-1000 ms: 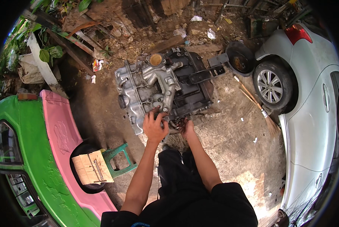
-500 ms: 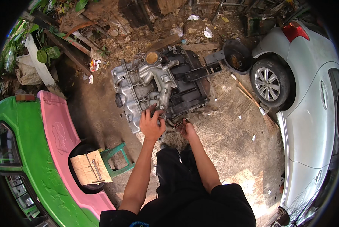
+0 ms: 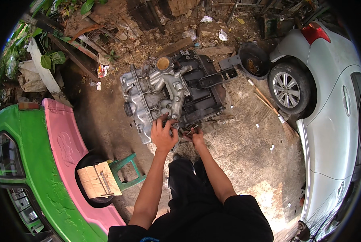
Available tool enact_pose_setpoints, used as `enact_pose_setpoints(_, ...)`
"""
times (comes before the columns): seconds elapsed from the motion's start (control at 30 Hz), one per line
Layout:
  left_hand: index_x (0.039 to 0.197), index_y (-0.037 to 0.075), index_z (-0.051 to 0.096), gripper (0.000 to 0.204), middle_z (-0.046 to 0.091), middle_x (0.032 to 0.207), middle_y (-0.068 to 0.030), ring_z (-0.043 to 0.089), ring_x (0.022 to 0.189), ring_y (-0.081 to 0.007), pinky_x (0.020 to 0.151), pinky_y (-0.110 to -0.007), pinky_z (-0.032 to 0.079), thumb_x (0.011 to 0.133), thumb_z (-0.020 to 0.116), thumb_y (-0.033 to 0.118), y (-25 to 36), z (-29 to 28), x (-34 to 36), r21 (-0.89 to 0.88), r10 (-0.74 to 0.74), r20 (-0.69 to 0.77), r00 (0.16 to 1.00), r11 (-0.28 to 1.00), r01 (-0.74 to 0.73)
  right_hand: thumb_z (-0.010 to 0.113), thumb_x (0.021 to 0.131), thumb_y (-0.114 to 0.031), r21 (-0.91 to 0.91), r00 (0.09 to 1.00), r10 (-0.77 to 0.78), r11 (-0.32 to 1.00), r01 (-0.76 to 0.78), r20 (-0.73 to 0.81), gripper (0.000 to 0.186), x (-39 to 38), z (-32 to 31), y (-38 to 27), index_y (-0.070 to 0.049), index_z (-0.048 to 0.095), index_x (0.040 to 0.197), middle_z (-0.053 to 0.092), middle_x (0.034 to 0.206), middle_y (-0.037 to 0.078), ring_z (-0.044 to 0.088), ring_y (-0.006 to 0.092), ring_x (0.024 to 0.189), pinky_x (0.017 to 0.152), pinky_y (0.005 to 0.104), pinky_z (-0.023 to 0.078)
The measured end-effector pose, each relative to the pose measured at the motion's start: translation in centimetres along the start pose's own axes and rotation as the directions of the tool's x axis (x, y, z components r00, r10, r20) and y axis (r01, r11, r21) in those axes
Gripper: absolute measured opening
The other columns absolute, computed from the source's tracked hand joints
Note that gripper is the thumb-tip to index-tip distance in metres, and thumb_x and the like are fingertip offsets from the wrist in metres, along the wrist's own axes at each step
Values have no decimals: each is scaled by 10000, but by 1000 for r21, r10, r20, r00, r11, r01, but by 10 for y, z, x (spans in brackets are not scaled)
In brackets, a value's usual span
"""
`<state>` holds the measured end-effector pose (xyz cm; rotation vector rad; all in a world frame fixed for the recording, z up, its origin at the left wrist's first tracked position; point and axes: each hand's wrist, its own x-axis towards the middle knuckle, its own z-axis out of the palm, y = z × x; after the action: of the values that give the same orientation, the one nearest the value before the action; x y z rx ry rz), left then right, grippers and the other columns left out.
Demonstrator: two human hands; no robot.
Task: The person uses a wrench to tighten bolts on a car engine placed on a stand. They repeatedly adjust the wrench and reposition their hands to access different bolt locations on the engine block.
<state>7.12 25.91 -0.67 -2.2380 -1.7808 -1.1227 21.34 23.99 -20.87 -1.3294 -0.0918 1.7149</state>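
An engine (image 3: 180, 97) with silver intake pipes and a black side lies on the ground in front of me. My left hand (image 3: 164, 136) rests on its near edge, fingers bent and apart, the tips touching the metal below the pipes. Close by on the right, my right hand (image 3: 197, 138) pinches a thin metal tool (image 3: 191, 131) against the engine's near side. Fingers and engine parts hide most of that tool, so its exact kind does not show.
Left, a green and pink car body (image 3: 63, 141) stands by a green stool (image 3: 128, 171); cardboard (image 3: 93, 183) there carries wrenches (image 3: 104, 181). Right are a silver car (image 3: 329, 121), a broom (image 3: 283, 121) and a black basin (image 3: 253, 60). Planks and litter lie behind the engine.
My right hand has shifted slightly left and down along the engine's near side, and the thin tool has turned a little. My left hand stays on the engine, nearly still.
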Motion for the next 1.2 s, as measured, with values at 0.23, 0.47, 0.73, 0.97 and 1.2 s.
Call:
enact_pose_setpoints(0.23, 982, 175, 726, 280, 688, 1209, -68, 646, 1102, -336, 870, -455, 543, 738, 634, 71, -1, 0, -2, -9, -23, 29, 999, 1000, 23, 595, 1080, -135, 10, 998, -57, 998, 58, -39, 696, 5, -2, 4, 38, 203, 1629, 602, 1362, 204, 713, 302, 1078, 882, 468, 660)
enact_pose_setpoints(0.47, 991, 175, 724, 278, 688, 1228, -71, 645, 1126, -343, 896, -467, 544, 745, 640, 75, -2, 1, -3, -38, -38, 34, 999, 999, 39, 623, 1061, -102, -35, 987, -152, 988, 150, -57, 699, 7, 2, 4, 62, 228, 1614, 624, 1315, 208, 715, 300, 1063, 881, 471, 662)
enact_pose_setpoints(0.73, 992, 179, 730, 277, 694, 1234, -70, 643, 1135, -338, 905, -464, 544, 748, 642, 80, -2, 1, -3, -16, -36, 38, 999, 999, 36, 588, 1051, -23, -83, 968, -231, 971, 223, -102, 450, 22, -6, 21, 107, 431, 1453, 664, 1155, 160, 715, 277, 1004, 834, 466, 649)
enact_pose_setpoints(0.97, 989, 191, 733, 284, 696, 1238, -67, 645, 1135, -335, 911, -461, 545, 746, 639, 76, -1, 0, -3, -27, -46, 43, 998, 999, 47, 549, 1082, -66, -222, 923, -380, 906, 359, -57, 218, 35, -9, 32, 70, 563, 1251, 712, 1081, 138, 727, 250, 941, 779, 443, 640)
enact_pose_setpoints(1.2, 993, 189, 729, 289, 690, 1229, -68, 645, 1131, -337, 910, -464, 545, 745, 638, 73, -1, 0, -2, -16, -35, 41, 999, 999, 35, 556, 1083, -76, -370, 907, -421, 847, 383, -25, 199, 29, -9, 22, 80, 612, 1191, 759, 963, 153, 754, 231, 862, 754, 427, 643)
